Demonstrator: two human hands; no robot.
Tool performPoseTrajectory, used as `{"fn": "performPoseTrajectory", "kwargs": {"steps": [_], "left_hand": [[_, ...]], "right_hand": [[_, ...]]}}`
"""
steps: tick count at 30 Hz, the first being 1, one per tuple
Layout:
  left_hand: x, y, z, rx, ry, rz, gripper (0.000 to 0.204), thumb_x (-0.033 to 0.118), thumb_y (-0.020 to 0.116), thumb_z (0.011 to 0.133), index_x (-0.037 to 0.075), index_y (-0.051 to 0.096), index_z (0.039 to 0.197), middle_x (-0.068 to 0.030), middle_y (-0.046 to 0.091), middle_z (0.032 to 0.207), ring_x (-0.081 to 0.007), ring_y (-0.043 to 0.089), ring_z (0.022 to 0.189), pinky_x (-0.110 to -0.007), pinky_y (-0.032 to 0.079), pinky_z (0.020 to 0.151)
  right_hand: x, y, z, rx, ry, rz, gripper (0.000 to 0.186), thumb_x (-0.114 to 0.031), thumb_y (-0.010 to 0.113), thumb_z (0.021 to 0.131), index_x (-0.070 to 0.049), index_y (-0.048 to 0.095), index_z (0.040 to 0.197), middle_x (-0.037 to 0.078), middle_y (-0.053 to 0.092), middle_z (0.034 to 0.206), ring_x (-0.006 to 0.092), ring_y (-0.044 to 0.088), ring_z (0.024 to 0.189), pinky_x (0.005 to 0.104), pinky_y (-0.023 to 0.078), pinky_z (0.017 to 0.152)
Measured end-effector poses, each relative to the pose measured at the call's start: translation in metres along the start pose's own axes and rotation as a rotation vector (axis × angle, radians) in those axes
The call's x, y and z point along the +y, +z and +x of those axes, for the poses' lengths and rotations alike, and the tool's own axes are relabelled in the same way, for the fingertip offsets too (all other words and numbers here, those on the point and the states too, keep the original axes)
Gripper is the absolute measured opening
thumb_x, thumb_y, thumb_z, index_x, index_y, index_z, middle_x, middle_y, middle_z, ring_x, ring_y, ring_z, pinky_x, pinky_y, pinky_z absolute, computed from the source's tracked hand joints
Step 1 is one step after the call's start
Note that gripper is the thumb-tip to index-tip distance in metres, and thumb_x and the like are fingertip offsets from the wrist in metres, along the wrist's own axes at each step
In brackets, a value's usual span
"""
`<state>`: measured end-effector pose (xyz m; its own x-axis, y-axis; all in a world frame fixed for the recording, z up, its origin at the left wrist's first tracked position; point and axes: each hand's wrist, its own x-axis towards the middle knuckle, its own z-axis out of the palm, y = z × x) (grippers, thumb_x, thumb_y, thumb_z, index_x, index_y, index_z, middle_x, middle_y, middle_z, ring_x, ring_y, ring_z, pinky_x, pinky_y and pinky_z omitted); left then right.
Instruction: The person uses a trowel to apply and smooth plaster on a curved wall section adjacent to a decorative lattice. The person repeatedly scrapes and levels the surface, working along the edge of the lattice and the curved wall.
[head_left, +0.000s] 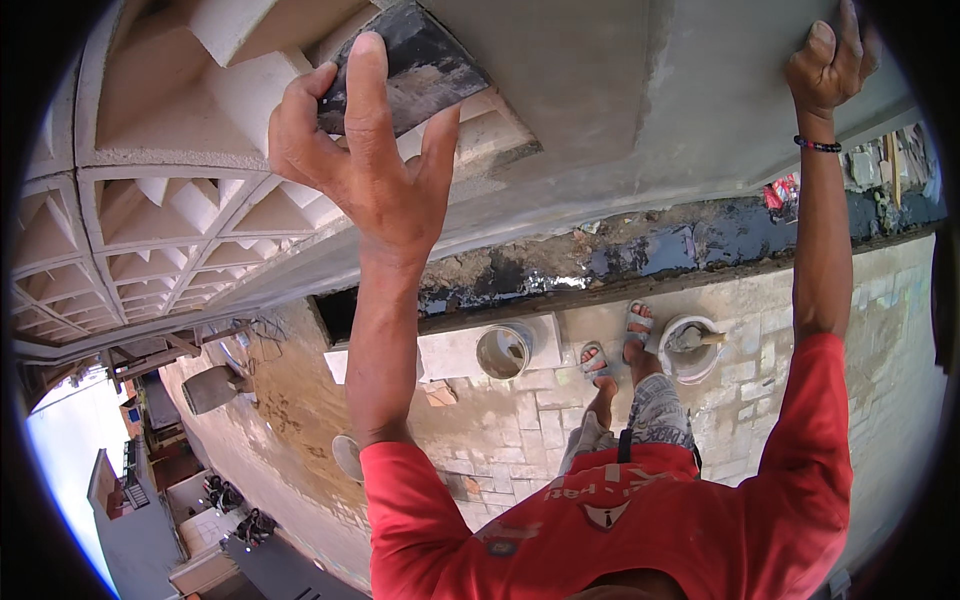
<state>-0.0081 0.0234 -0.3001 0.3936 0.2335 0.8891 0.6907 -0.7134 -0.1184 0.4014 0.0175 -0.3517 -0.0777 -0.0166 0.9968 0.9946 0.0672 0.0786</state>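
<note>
My left hand [365, 150] grips a dark, smeared flat plate [420, 80], like a float, at the upper middle, against the pale breeze-block lattice [150, 240] and beside a freshly plastered grey wall [560, 70]. Up at the top right, my right hand [828, 65] rests on the grey plaster with its fingers bent and slightly apart, holding nothing that I can see.
Below the wall runs a trench [600, 255] with dark wet mud. Two buckets [503, 350] [690, 350] stand by my sandalled feet on the pale paving [530, 420]. A wheelbarrow-like container [205, 390] sits at left, with parked motorcycles [240, 515] farther down.
</note>
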Motion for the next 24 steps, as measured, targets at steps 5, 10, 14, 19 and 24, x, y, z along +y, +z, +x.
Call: {"fn": "performPoseTrajectory", "kwargs": {"steps": [5,10,14,19,24], "left_hand": [[0.005,-0.003,-0.076,-0.231,-0.146,-0.049,0.087,0.009,0.088,0.059,0.014,0.049,0.137,-0.0174,0.038,0.128,-0.0350,0.034,0.118,-0.049,0.031,0.096],[0.017,0.022,-0.130,-0.326,-0.219,-0.089,0.091,0.010,0.088,0.060,0.011,0.045,0.139,-0.0190,0.039,0.127,-0.0351,0.036,0.119,-0.050,0.028,0.098],[0.020,0.035,-0.133,-0.314,-0.224,-0.131,0.089,0.010,0.088,0.060,0.010,0.045,0.138,-0.0192,0.040,0.126,-0.0358,0.036,0.118,-0.050,0.028,0.097],[0.022,0.042,-0.132,-0.299,-0.220,-0.127,0.088,0.011,0.088,0.060,0.009,0.045,0.137,-0.0197,0.039,0.126,-0.0367,0.036,0.117,-0.050,0.029,0.097],[0.025,0.040,-0.134,-0.275,-0.194,-0.101,0.088,0.012,0.088,0.062,0.009,0.044,0.138,-0.0200,0.039,0.126,-0.0366,0.035,0.116,-0.050,0.029,0.097]], "right_hand": [[0.001,0.013,-0.001,0.218,0.019,0.083,0.033,-0.012,0.055,0.087,0.000,0.066,0.117,0.016,0.056,0.127,0.0308,0.049,0.120,0.0406,0.039,0.103],[0.012,0.012,-0.010,0.160,-0.058,0.017,0.013,-0.007,0.055,0.089,-0.011,0.063,0.098,0.014,0.063,0.121,0.0323,0.050,0.121,0.0432,0.043,0.100],[0.022,0.010,-0.013,0.092,-0.113,-0.061,0.008,-0.005,0.056,0.089,-0.013,0.054,0.089,0.012,0.063,0.121,0.0340,0.049,0.122,0.0463,0.044,0.100],[0.014,0.012,-0.007,0.127,-0.023,-0.041,0.007,-0.006,0.055,0.090,-0.012,0.058,0.092,0.010,0.064,0.120,0.0338,0.050,0.121,0.0454,0.043,0.102],[0.018,0.012,-0.013,0.148,-0.029,0.001,0.011,-0.007,0.056,0.090,-0.010,0.066,0.093,0.009,0.066,0.118,0.0313,0.050,0.120,0.0429,0.041,0.102]]}}
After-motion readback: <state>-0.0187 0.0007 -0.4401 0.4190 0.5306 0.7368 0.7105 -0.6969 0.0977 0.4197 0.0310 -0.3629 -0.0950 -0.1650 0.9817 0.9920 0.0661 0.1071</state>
